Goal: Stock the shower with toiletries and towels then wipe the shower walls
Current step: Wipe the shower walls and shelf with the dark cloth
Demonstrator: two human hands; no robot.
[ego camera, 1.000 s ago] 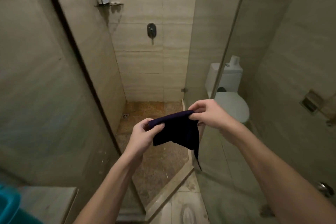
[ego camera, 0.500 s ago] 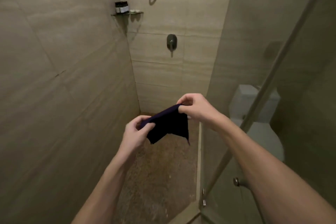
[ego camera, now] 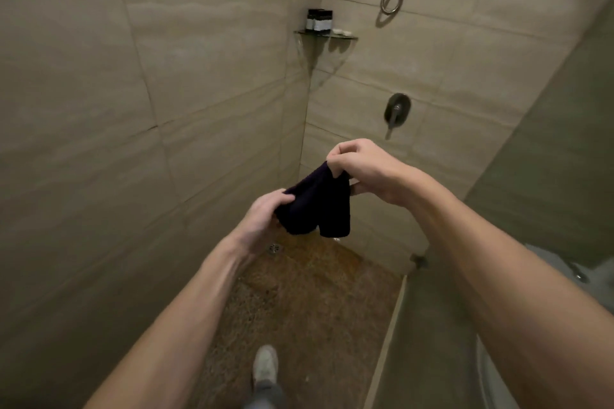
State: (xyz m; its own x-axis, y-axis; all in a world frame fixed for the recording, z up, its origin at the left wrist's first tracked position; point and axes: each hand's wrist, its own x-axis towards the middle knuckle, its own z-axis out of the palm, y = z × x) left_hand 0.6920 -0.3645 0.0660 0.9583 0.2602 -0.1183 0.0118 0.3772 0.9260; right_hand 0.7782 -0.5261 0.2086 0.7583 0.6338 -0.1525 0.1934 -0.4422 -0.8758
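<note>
Both hands hold a dark cloth (ego camera: pixel 315 206) mid-air inside the shower: left hand (ego camera: pixel 265 214) fingers closed around its lower-left edge, right hand (ego camera: pixel 362 169) fingers pinched shut on its top corner. Toiletries (ego camera: pixel 319 20) sit on the corner shelf (ego camera: pixel 327 36), so stocking looks done and this is likely prep for wiping. Next: bunch the cloth into one hand and press it flat on the tiled wall (ego camera: pixel 139 103).
</note>
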